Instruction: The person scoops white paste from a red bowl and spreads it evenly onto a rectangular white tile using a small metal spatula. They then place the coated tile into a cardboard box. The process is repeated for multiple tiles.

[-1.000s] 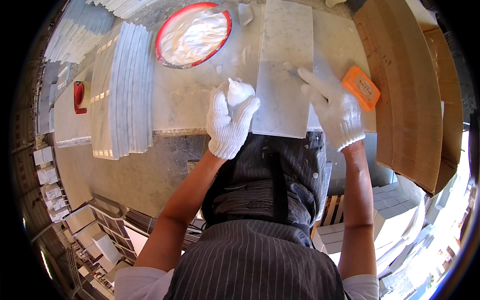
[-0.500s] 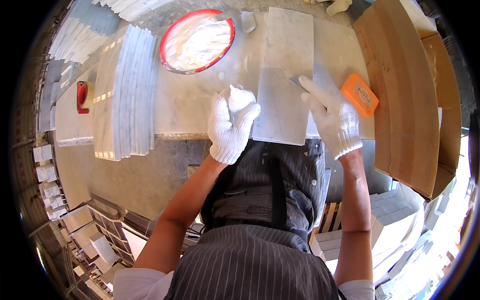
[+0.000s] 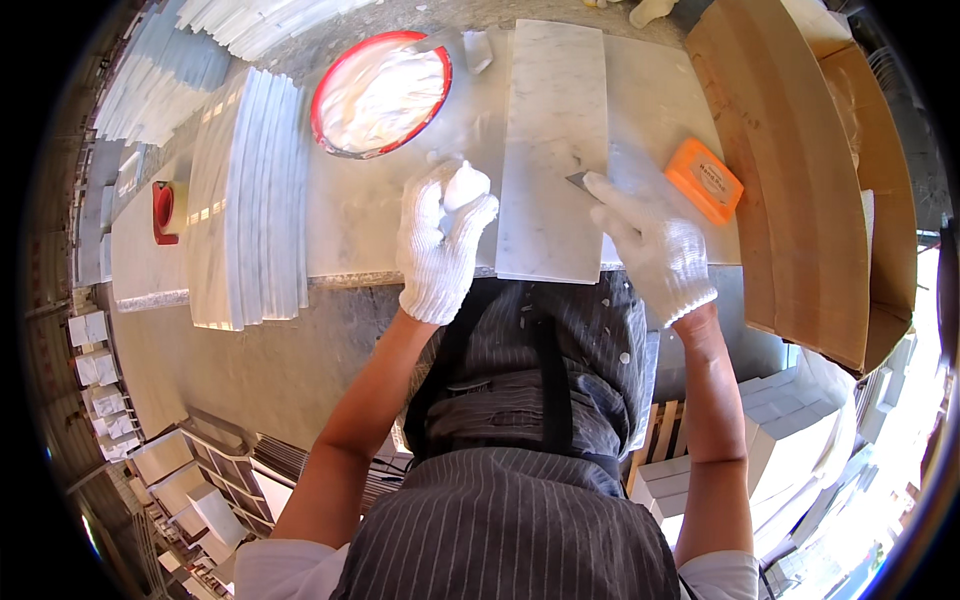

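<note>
My left hand, in a white knitted glove, is closed around a lump of white paste left of a long pale marble tile. Between the fingertips of my gloved right hand is a small metal scraper, its blade over the tile's right part. Whether the blade touches the stone I cannot tell. Beyond my left hand stands a red-rimmed bowl of white paste. An orange block with a label lies to the right of my right hand.
A stack of marble tiles stands left, with a red tape dispenser beyond it. An open cardboard box borders the right side. A pale piece lies beside the bowl. The worktop's near edge runs before my body.
The scraper has come slightly nearer to me over the tile, and its blade shows more sharply. My left hand keeps the paste lump. The whole view has shifted a little.
</note>
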Available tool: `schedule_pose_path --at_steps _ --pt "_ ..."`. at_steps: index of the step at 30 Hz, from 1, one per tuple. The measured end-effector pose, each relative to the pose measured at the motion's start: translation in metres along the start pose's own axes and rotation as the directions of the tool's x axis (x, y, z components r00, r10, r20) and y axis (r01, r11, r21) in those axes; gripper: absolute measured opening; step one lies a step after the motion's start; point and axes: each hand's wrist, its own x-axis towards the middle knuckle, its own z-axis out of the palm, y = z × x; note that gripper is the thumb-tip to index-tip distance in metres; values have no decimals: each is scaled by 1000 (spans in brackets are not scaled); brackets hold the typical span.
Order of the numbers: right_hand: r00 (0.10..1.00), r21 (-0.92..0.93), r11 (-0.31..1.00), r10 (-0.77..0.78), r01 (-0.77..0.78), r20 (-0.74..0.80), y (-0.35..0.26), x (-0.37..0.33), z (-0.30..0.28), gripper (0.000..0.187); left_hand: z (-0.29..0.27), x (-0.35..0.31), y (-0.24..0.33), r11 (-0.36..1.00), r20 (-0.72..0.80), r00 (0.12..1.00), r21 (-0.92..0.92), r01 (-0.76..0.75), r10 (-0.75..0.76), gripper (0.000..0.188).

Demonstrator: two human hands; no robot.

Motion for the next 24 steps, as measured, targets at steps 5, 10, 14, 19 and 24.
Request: schedule_pose_path --at_steps 5,10,14,19,24 --pt "950 248 968 44 36 -310 23 0 16 29 -10 21 1 967 171 985 250 -52 9 46" --pt "891 196 979 35 60 -452 37 3 32 28 -12 36 -1 792 274 927 491 -364 256 46" --pt "850 111 991 0 68 -526 38 -1 38 27 -7 46 12 538 354 837 647 -541 416 46" --pt "841 93 994 -1 61 -541 36 -3 39 27 2 57 28 322 488 786 727 -607 381 46" --pt "829 51 996 -35 77 -559 37 -3 39 26 4 60 27 214 521 744 740 -638 418 42"
